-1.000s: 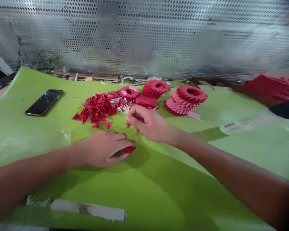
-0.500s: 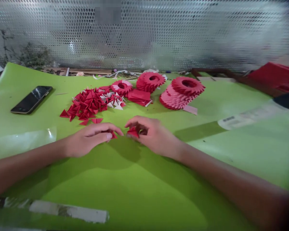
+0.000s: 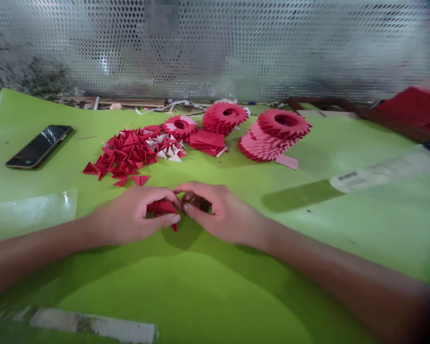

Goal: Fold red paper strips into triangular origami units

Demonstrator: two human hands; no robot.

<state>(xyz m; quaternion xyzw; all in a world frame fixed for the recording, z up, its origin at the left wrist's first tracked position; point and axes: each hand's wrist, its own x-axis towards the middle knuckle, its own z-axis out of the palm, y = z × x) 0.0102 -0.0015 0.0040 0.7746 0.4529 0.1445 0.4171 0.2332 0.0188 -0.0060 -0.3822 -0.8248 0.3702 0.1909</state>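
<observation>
My left hand (image 3: pixel 129 217) is closed around a red folded paper piece (image 3: pixel 163 206), with thumb and index finger curved about it and one red point showing below the thumb. My right hand (image 3: pixel 227 212) meets the left fingertips, its thumb and fingers pinched together; whatever lies between them is hidden. Just beyond the left hand is a pile of red folded paper triangles (image 3: pixel 129 150), with white and red triangles (image 3: pixel 168 145) at its right side. Two loose red triangles lie at the pile's near edge.
Behind stand a small pink-and-red paper ring (image 3: pixel 179 125), a red ring stack (image 3: pixel 224 119) and a leaning pink-and-red stack (image 3: pixel 267 138). Red paper slips (image 3: pixel 208 142) lie between them. A phone (image 3: pixel 39 146) is at left, a clear tube-like wrapper (image 3: pixel 376 172) at right, on a green sheet (image 3: pixel 208 296).
My hands have come together at the fingertips. The red piece visible in my right hand before no longer shows there, while more red paper shows in my left. The view has shifted slightly.
</observation>
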